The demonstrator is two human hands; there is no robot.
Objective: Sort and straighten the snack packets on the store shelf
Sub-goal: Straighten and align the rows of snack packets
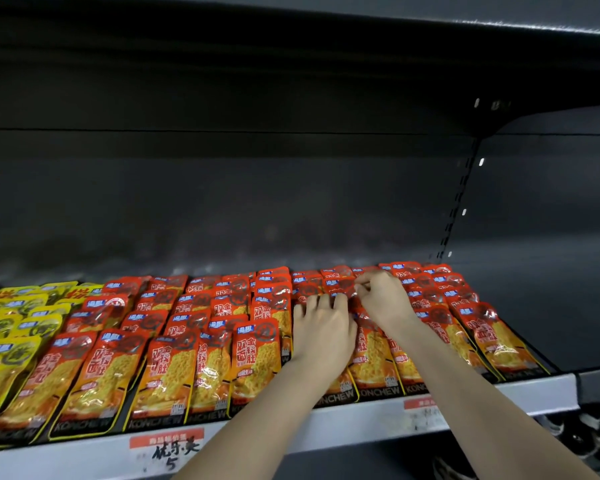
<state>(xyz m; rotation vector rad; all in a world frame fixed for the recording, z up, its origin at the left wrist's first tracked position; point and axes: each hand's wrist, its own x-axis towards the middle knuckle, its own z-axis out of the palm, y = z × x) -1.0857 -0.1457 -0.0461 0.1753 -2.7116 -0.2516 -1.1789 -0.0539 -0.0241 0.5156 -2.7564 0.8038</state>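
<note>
On the grey metal shelf (361, 414), glossy orange-red plastic snack packets (253, 358) are ranked in rows. One rear packet (338, 285) is pinched by the right hand (383, 299); others are pressed under the flat-fingered left hand (321, 327).

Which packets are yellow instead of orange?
The yellow packets at the far left end of the shelf. All the rest are orange packets, including those under the left hand and the one the right hand pinches.

open dark space above the red packets (201, 362); upper shelf (430, 19) caps it.
</note>
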